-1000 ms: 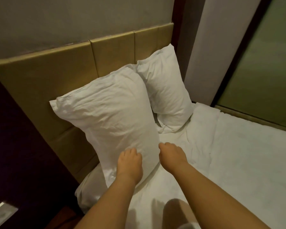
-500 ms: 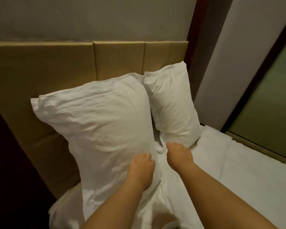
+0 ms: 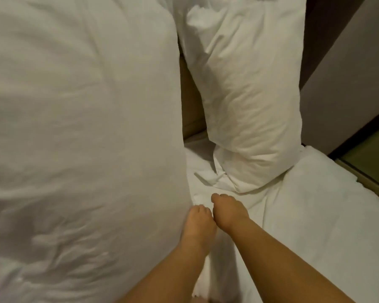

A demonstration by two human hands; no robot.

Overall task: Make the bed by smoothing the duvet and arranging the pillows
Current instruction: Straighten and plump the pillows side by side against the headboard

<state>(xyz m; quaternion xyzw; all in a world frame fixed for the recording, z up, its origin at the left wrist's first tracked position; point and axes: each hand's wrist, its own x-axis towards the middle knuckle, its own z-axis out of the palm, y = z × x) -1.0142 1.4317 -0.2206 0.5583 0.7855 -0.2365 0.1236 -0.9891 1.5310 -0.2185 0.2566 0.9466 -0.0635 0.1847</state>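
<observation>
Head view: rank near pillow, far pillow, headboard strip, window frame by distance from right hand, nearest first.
From the right hand:
1. Near pillow, just left, at the fingertips.
2. Far pillow, ahead, leaning upright.
3. Headboard strip, behind, between the pillows.
4. Window frame, far right edge.

Pretty clearly a bedroom, and it reads more like a hotel room than someone's home. The giveaway is the bed with all-white linen: a crumpled white duvet [image 3: 315, 226] spread over it and two plump white pillows standing upright at its head, a big near pillow [image 3: 81, 138] filling the left side and a smaller far pillow [image 3: 247, 90] right of it. In the gap between the pillows you can see a strip of tan padded headboard [image 3: 189, 101]. Right of the far pillow there's a plain pale wall panel [image 3: 348, 73] with dark trim, and beyond the duvet's far edge a greenish surface [image 3: 374, 154], too blurry to identify.
</observation>
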